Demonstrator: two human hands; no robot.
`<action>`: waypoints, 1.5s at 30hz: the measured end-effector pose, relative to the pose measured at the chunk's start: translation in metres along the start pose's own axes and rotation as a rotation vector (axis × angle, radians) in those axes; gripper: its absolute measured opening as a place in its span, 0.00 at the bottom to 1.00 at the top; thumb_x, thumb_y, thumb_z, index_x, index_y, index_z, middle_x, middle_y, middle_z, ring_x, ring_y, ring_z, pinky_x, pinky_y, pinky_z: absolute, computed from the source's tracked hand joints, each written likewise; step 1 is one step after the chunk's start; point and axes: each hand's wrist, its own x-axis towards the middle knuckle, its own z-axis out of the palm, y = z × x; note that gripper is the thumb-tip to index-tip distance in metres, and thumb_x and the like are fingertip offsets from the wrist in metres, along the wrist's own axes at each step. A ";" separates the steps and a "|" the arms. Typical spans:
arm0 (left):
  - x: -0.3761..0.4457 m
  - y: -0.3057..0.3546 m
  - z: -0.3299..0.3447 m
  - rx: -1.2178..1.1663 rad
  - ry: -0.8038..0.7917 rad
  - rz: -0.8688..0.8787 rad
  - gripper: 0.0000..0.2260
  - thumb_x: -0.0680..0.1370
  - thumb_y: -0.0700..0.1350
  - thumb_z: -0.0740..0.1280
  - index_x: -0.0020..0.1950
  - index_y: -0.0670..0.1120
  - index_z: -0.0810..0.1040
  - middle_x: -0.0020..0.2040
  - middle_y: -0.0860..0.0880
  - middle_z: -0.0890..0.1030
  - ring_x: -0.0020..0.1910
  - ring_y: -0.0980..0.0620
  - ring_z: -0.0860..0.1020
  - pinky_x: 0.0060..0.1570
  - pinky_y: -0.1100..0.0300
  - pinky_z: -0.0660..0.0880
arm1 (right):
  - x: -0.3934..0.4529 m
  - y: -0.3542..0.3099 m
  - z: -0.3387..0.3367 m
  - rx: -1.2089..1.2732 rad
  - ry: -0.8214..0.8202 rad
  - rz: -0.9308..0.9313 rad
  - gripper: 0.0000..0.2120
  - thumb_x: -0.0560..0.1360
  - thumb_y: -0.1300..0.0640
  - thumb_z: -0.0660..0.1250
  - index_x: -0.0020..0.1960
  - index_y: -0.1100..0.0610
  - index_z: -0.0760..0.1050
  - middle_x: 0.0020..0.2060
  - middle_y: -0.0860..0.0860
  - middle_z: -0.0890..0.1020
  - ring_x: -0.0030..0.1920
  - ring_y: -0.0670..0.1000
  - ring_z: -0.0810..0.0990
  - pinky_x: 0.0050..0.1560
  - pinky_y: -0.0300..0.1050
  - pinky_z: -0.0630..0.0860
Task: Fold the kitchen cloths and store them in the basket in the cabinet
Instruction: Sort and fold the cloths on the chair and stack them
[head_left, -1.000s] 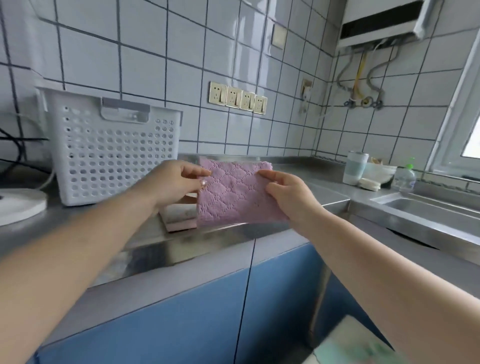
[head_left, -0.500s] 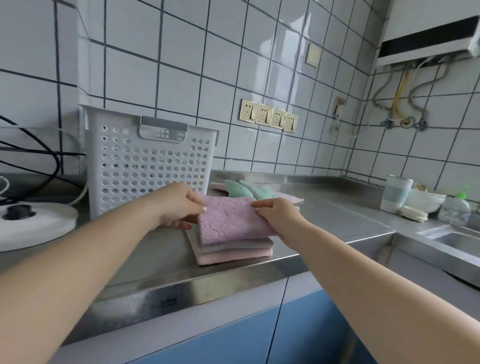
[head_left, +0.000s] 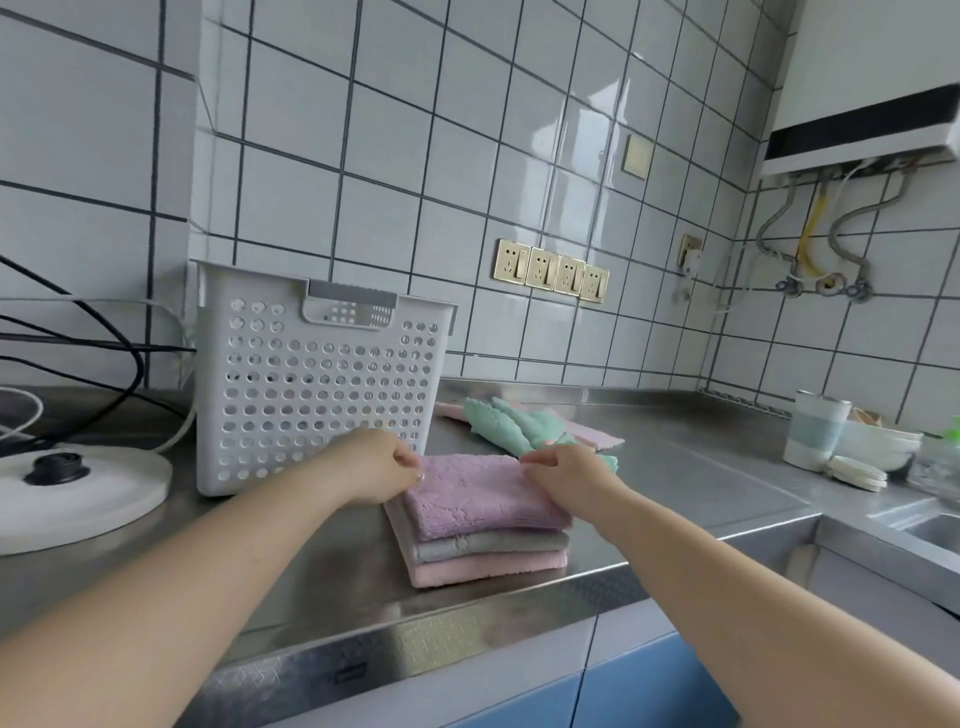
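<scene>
Both hands down on the stack of folded cloths at the front of the steel desk (head_left: 701, 467). Left hand (head_left: 366, 470): fingers (head_left: 402, 460) curled, tips together, pinching the far left corner of the purple cloth (head_left: 480, 496). Right hand (head_left: 563, 475): fingers (head_left: 530, 460) likewise curled and pinching the far right edge of the same cloth. The two sets of fingertips sit apart, with the cloth's back edge stretched between them.

Purple cloth lies folded, flat, topmost on the pile. Directly below it, nearer than the fingers, a grey cloth (head_left: 488, 543), then a pink cloth (head_left: 483, 566) at the bottom touching the desk; edges roughly aligned, pile close to the desk's front lip.

White perforated basket (head_left: 317, 384) stands upright on the desk just beyond and left of the left fingers, nearly touching the left hand. Beyond the right fingers, an unfolded green cloth (head_left: 506, 428) lies crumpled over another pale pink cloth (head_left: 597, 436) spread flat.

Far right of the right fingers: a cup (head_left: 818, 431) beside a white bowl (head_left: 878, 447). Far left of the left fingers: a white round appliance base (head_left: 104, 483), black cables (head_left: 78, 338) behind it
</scene>
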 end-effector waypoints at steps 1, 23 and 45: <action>0.002 0.002 -0.002 0.027 0.061 0.025 0.05 0.79 0.47 0.61 0.44 0.55 0.74 0.43 0.52 0.73 0.43 0.51 0.71 0.42 0.61 0.67 | 0.002 -0.003 -0.004 0.001 0.023 -0.006 0.13 0.77 0.56 0.61 0.57 0.59 0.79 0.55 0.56 0.82 0.43 0.52 0.78 0.41 0.40 0.72; 0.002 0.035 0.021 -0.111 0.172 0.136 0.17 0.77 0.52 0.64 0.65 0.49 0.74 0.64 0.51 0.76 0.62 0.52 0.74 0.64 0.57 0.69 | -0.015 0.021 0.010 0.383 0.228 -0.067 0.15 0.78 0.55 0.61 0.63 0.53 0.75 0.55 0.45 0.80 0.56 0.43 0.76 0.54 0.33 0.67; -0.125 0.218 0.283 -0.266 -0.380 0.664 0.05 0.77 0.48 0.65 0.50 0.54 0.80 0.45 0.59 0.81 0.45 0.60 0.78 0.47 0.62 0.73 | -0.305 0.258 -0.089 0.162 0.419 0.466 0.09 0.77 0.53 0.63 0.53 0.49 0.80 0.48 0.42 0.82 0.48 0.42 0.80 0.46 0.33 0.73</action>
